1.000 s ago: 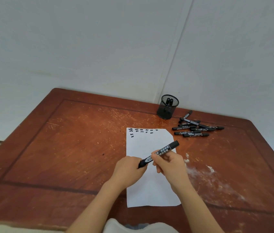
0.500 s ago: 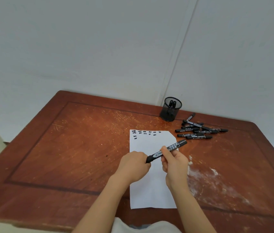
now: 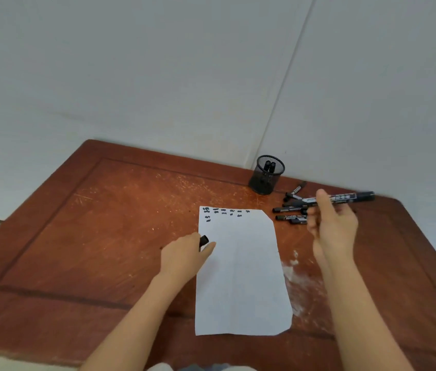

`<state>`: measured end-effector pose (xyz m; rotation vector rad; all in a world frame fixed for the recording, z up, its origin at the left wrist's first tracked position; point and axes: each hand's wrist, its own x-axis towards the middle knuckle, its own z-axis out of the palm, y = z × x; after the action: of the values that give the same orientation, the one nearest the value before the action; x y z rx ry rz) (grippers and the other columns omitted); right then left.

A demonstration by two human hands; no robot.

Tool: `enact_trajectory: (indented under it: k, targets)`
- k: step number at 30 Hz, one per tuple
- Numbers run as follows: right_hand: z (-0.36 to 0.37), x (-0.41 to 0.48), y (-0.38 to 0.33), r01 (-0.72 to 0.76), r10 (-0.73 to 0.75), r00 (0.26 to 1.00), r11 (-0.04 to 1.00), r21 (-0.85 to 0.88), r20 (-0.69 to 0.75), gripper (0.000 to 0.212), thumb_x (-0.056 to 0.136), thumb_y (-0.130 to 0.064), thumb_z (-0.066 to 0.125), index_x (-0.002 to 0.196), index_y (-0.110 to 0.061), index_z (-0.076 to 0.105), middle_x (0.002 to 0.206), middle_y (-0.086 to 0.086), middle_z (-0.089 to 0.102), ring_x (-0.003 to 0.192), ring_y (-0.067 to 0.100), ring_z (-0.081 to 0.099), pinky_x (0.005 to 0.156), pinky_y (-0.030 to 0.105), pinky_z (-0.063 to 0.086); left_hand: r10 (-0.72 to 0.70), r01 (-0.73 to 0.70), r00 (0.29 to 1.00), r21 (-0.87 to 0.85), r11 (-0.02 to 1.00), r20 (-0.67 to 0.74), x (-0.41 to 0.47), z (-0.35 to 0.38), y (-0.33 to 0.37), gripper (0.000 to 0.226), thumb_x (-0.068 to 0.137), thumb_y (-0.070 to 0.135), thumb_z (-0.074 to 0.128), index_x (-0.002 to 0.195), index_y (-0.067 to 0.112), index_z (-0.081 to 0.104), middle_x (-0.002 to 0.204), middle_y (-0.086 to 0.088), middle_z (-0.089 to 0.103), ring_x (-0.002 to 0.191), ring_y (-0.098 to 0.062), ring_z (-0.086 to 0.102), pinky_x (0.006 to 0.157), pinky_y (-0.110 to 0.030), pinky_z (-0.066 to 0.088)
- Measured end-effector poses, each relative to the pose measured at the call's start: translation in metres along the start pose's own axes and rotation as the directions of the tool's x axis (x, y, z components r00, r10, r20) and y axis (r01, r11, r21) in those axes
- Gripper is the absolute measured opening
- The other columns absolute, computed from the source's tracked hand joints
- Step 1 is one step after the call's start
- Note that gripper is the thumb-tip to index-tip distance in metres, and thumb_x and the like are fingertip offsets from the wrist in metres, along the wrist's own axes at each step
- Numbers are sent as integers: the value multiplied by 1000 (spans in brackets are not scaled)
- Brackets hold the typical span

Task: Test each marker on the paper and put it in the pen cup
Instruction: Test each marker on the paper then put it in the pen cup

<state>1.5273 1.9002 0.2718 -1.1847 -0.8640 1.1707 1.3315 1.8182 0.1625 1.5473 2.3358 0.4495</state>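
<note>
**Fingers (image 3: 322, 202) parted: cap off, marker ready for test**

1. Grip state. The fingers of the right hand (image 3: 332, 228) are curled round the barrel of a black marker (image 3: 345, 197), which is held roughly level and clear of the table (image 3: 104, 223). The writing tip is blurred and cannot be made out. The left hand (image 3: 184, 254) is closed on a small black cap (image 3: 204, 240), which shows between thumb and forefinger.

2. Change. Half a second ago both hands gripped the same marker, close together over the paper (image 3: 241, 277). They are now well apart. The left fingers rest at the paper's left edge with the cap, and the right fingers have swung out to the right with the barrel. This indicates that the marker has been uncapped. The test stroke for this marker is probably still to be made.

3. Containers. The black mesh pen cup (image 3: 266, 178) stands beyond the right fingers and to their left, at the back of the table. The ends of two stored markers (image 3: 270, 166) show at its rim.

4. Remaining stock. A heap of loose markers (image 3: 290, 210) lies just left of and below the right fingers. Several small test marks (image 3: 225, 211) cross the far end of the paper, beyond the left fingers.
</note>
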Motion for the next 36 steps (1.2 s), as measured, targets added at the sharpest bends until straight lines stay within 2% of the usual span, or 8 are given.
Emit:
enact_trajectory:
  k: [6, 9, 11, 14, 19, 23, 26, 36]
  targets:
    - [7, -2, 41, -150, 165, 979, 981, -123, 120, 23, 90, -6, 53, 70, -14, 45, 52, 4, 49, 34, 5, 41, 34, 15, 27, 57, -52, 995, 64, 997, -86, 4, 38, -6, 34, 92, 44, 47, 75, 15, 48, 76, 1, 45, 80, -21, 56, 59, -29, 38]
    - [9, 0, 49, -190, 218, 958, 969, -156, 188, 17, 91, -6, 51, 77, -13, 53, 60, 8, 51, 37, 7, 45, 40, 21, 31, 257, -222, 949, 193, 956, -184, 10, 57, -17, 35, 53, 24, 87, 55, 14, 53, 59, 1, 50, 56, -21, 52, 44, -22, 26]
    - [11, 1, 54, -204, 246, 943, 959, -195, 224, 14, 91, -10, 52, 81, -15, 61, 63, 9, 56, 39, 9, 47, 41, 21, 31, 306, -263, 931, 215, 941, -199, 15, 66, -25, 36, 41, 21, 90, 57, 15, 58, 68, 1, 60, 67, -20, 51, 44, -23, 34]
    - [14, 4, 64, -224, 295, 923, 934, -277, 247, 11, 88, -13, 57, 81, -12, 65, 66, 9, 61, 43, 11, 51, 41, 19, 32, 383, -344, 902, 204, 916, -201, 21, 72, -32, 38, 44, 23, 87, 77, 18, 68, 99, -2, 69, 97, -19, 44, 65, -29, 48]
    - [23, 9, 87, -252, 364, 895, 889, -382, 258, 11, 88, -15, 60, 78, -17, 65, 67, 5, 65, 61, 14, 58, 62, 24, 40, 435, -408, 892, 194, 892, -124, 28, 81, -38, 41, 62, 28, 67, 102, 18, 68, 117, -3, 66, 115, -20, 41, 88, -34, 42]
    - [30, 12, 110, -260, 382, 877, 888, -379, 292, 8, 88, -15, 60, 82, -18, 64, 69, 1, 66, 66, 10, 61, 66, 21, 41, 415, -409, 910, 156, 899, -4, 29, 87, -40, 41, 74, 32, 38, 107, 20, 57, 117, 3, 65, 117, -17, 43, 91, -31, 40]
    - [37, 14, 125, -288, 395, 867, 894, -342, 303, 7, 88, -12, 59, 84, -15, 63, 79, 6, 65, 67, 10, 62, 61, 12, 46, 375, -378, 926, 159, 912, 48, 30, 85, -36, 42, 74, 36, 36, 99, 23, 67, 114, 6, 67, 112, -13, 53, 90, -29, 46]
    - [57, 32, 149, -341, 440, 855, 875, -343, 274, 11, 88, -14, 59, 95, -8, 65, 88, 3, 66, 73, 8, 63, 73, 17, 44, 380, -378, 925, 136, 916, 9, 30, 89, -36, 44, 74, 36, 35, 95, 22, 71, 115, 5, 66, 108, -15, 61, 86, -30, 51]
